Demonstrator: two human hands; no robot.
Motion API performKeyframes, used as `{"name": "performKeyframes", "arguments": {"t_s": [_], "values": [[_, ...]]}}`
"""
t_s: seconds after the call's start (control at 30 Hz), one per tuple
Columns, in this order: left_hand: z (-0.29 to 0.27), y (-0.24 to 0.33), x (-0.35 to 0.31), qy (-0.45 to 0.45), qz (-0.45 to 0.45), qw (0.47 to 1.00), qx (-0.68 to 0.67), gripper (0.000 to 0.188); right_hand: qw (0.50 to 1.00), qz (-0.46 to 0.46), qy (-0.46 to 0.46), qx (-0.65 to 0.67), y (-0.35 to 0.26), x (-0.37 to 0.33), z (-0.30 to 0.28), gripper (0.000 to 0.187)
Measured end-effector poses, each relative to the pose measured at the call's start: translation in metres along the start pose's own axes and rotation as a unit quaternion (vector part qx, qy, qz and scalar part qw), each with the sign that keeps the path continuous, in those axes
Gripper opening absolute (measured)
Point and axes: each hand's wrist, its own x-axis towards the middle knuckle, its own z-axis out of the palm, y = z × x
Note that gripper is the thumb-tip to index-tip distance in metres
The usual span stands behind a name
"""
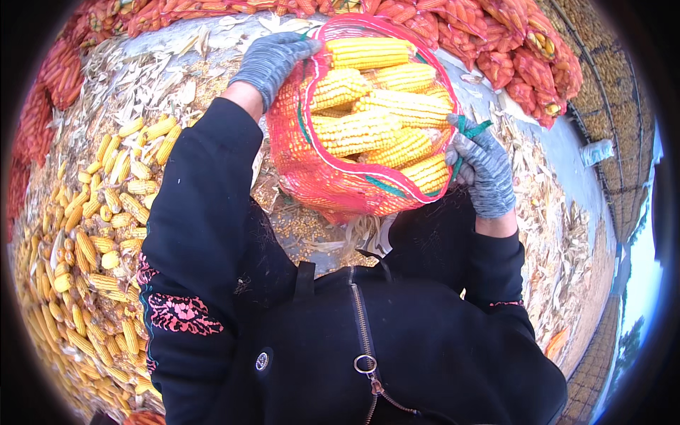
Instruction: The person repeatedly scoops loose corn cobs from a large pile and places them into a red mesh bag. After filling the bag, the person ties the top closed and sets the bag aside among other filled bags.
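Between my knees stands a red mesh bag (312,173), its mouth wide and facing up. Husked yellow corn cobs (400,106) fill it to near the rim. My left hand (273,65), in a grey knitted glove, grips the bag's far left rim, where a bit of green cord shows by the fingertips. On the right side of the mouth, my gloved right hand (484,170) pinches the green drawstring (474,129) close against the rim. Part of the cord hides behind the right fingers.
Loose corn cobs (88,283) lie heaped on my left. Full red mesh bags (520,53) line the far side and far left. Dry husks (549,241) and loose kernels (301,230) litter the ground. A wire-mesh crib (598,71) filled with yellow-brown material borders the right.
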Motion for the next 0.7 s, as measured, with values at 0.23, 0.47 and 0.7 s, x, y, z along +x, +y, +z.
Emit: {"name": "performKeyframes", "arguments": {"t_s": [0.23,0.47,0.7], "values": [[-0.036,0.008,-0.008,0.074,-0.030,0.958,-0.276,0.019,0.943,0.028,0.063,0.325,-0.008,-0.007,-0.013,0.025],[-0.008,0.092,-0.056,-0.054,0.016,0.954,-0.294,0.025,0.854,-0.111,-0.154,0.485,-0.030,0.033,-0.023,0.028],[0.092,0.147,-0.087,-0.144,0.090,0.968,-0.186,0.027,0.904,-0.168,0.037,0.391,-0.018,0.176,0.007,0.011]]}}
